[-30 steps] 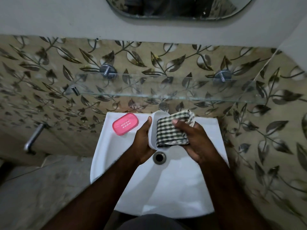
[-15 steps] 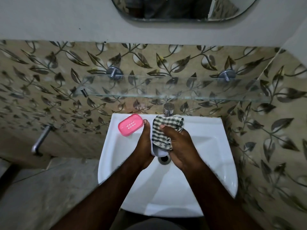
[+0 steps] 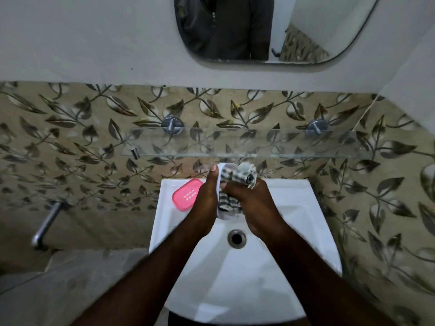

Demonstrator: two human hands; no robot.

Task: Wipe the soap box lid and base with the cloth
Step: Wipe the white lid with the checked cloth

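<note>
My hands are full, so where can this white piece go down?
Bare: the sink ledge right of the right hand, the bowl around the drain, the glass shelf. Crowded: the back left corner, where the pink soap box part lies.

Cloth (image 3: pixel 244 176) and white box half (image 3: pixel 223 166) higher.

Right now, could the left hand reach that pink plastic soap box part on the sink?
Probably yes: the pink plastic soap box part sits beside the left hand, nothing between, though that hand grips the white plastic part.
</note>
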